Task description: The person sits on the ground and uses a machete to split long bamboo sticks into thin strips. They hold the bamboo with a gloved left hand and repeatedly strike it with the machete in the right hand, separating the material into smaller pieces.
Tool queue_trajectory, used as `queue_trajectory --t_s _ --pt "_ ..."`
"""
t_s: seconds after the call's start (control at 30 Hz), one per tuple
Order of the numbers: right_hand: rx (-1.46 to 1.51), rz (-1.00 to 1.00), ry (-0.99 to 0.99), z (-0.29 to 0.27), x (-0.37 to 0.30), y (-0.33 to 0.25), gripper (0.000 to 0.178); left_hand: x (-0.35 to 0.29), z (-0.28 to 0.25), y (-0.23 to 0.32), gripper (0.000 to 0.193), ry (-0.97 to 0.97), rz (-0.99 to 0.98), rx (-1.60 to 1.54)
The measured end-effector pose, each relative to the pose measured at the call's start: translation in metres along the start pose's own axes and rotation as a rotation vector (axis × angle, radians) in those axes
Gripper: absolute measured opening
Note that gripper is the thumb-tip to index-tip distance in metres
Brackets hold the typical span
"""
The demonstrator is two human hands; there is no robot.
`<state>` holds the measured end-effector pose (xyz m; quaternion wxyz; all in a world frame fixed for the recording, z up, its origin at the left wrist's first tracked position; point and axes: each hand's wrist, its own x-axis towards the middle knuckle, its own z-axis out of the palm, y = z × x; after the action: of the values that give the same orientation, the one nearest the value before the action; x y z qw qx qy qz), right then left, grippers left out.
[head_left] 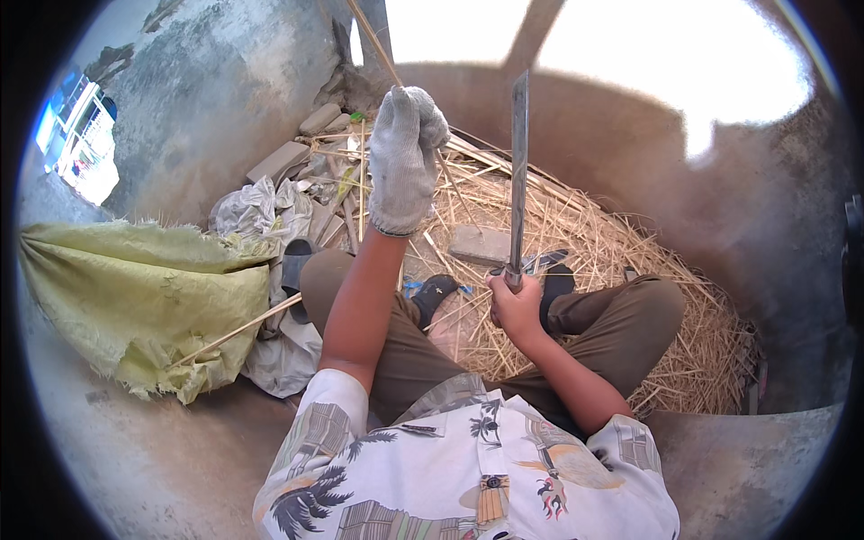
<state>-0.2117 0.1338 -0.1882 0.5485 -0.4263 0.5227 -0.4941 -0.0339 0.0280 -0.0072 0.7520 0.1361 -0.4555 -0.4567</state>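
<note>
My left hand (407,157), in a grey knitted glove, is closed around a thin bamboo strip (374,40). The strip slants up past the top edge of the picture, and its lower part shows below the glove. My bare right hand (517,310) grips the handle of a long straight-bladed machete (519,171). Its blade points upward, to the right of the strip and apart from it. Just beyond the right hand lies a brick-like block (480,245) on the ground, between my feet.
Pale shavings and split strips (576,234) cover the ground ahead and to the right. On the left lie a yellow-green woven sack (148,297), a longer stick (238,330) and crumpled whitish plastic (247,209). Bricks (277,162) rest by the wall (234,81).
</note>
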Motion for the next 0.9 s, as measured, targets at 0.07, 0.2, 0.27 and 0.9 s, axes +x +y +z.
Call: queue_trajectory --t_s 0.07,0.2,0.27,0.9 --pt "-0.141 -0.007 -0.026 -0.002 0.002 0.014 0.030 -0.002 0.007 -0.002 0.033 0.004 0.001 0.001" --pt "-0.402 0.016 -0.114 0.003 -0.001 0.008 0.028 -0.002 0.002 -0.004 0.034 -0.004 0.005 -0.015" --pt "-0.185 0.214 -0.117 0.001 0.001 -0.005 0.024 0.001 -0.004 -0.003 0.035 0.006 -0.003 -0.034" --pt "-0.245 0.112 -0.085 -0.007 0.002 -0.021 0.027 -0.002 -0.005 -0.003 0.036 -0.074 0.001 -0.054"
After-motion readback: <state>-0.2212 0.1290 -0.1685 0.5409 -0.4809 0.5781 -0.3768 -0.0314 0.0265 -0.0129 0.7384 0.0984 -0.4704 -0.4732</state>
